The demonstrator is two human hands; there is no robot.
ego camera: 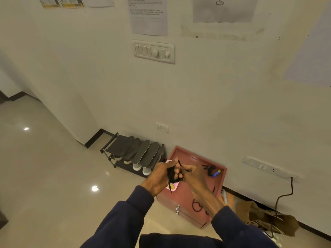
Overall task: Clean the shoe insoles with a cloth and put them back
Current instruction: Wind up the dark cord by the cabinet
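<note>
Floor (44, 167) is polished tile, super glossy, the lights mirror right off it. Wall (215, 97) is matt paint, kinda stained in spots. The sheets (148, 20) stuck on it are plain paper. Switch panel (154, 51) looks like smooth off-white plastic. Shoe rack (116, 145) has a thin black metal frame and a dark fabric shelf. The insoles (145, 153) on it look matt grey and fine-textured. The reddish drawer box (182, 194) has a smooth, satin, wood-like finish, with shiny metal handles (177, 209). The black cloth (172, 174) in the left hand (159, 176) looks soft, matt and stringy. Sleeves (125, 221) are dark navy fabric.
</note>
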